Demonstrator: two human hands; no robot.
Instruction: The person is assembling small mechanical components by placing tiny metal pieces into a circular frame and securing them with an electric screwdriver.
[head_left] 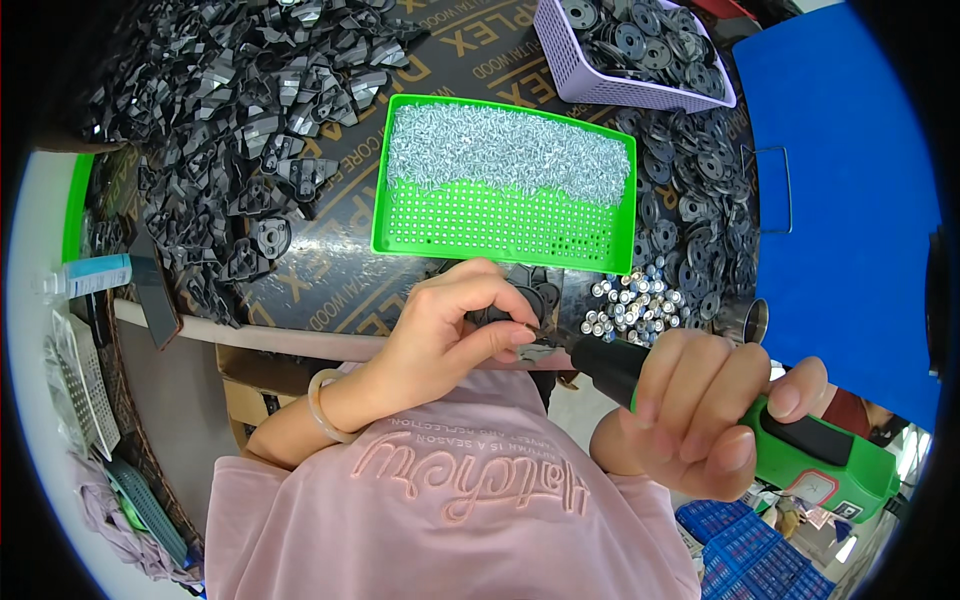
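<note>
My right hand (pixel 700 405) is wrapped round a green and black electric screwdriver (pixel 845 460), held level with its black nose pointing left. The driver's tip reaches the fingertips of my left hand (pixel 455 320). Thumb and fingers of that hand are pinched together at the table's near edge; what sits between them is dark and mostly hidden. Just beyond both hands lies a green perforated tray (pixel 470 215), its far half heaped with small silvery screws (pixel 510 150). A cluster of small silver round metal pieces (pixel 635 305) rests beside the tray's near right corner.
Black angular plastic parts (pixel 260 165) are piled on the left of the table. Black discs (pixel 700 210) spread along the right, with more in a lilac basket (pixel 572 75) at the back. A blue panel (pixel 840 200) borders the right side. A blue-capped bottle (pixel 95 275) lies far left.
</note>
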